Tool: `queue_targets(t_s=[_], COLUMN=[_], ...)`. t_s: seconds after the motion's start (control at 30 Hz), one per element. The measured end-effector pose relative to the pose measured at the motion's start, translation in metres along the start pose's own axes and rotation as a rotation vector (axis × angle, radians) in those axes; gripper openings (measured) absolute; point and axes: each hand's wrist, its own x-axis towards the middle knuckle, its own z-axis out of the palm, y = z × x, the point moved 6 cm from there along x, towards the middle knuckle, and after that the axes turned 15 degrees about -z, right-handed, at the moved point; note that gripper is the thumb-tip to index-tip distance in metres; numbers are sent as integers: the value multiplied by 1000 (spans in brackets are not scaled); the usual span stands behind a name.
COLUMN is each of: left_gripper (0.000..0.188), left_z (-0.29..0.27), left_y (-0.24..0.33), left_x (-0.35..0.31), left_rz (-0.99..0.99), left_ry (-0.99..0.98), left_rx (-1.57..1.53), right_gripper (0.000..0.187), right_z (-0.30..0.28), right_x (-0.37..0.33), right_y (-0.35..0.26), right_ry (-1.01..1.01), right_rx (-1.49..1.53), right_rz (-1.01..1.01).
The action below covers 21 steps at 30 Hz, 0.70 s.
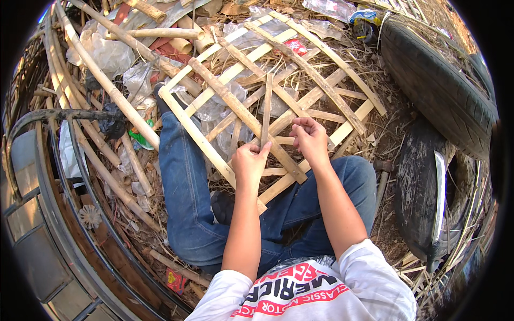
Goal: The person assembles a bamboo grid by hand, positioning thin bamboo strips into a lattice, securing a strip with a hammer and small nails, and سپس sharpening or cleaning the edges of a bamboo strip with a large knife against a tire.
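A lattice of crossed bamboo slats (218, 86) lies slantwise over my legs and the ground in front of me. My left hand (250, 165) pinches the lower end of a narrow bamboo strip (267, 107) between thumb and finger. The strip points away from me across the top of the lattice. Just to the right, my right hand (311, 142) hovers over the slats with its fingers curled together. Whatever may be in those fingers is too small to make out. A hammer (383, 167) lies on the ground beside my right knee.
Old tyres (440, 80) stand at the right. Long bamboo poles (101, 75) and crumpled plastic bags (104, 53) cover the ground at the left. A black metal frame (59, 115) curves along the left edge. Dry bamboo scraps litter the soil.
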Motion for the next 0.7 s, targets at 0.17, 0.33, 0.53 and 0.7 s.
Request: queue_targets(t_s=[0.17,0.33,0.53,0.7], left_gripper=[36,32,30,31], left_z=[-14,-11,-9,-9], left_y=[20,27,25,25], left_x=[-10,-1,4,6], left_rz=[87,86,92,73], left_ry=[200,152,109,81], left_rx=[213,188,177,117], right_gripper=[21,22,22,21], right_z=[2,2,1,3], right_x=[0,1,2,1], right_y=[-3,-6,-5,-9], right_ry=[-18,-23,-27,-42], right_rx=[-3,18,22,1], right_rz=[-22,-11,-13,-6])
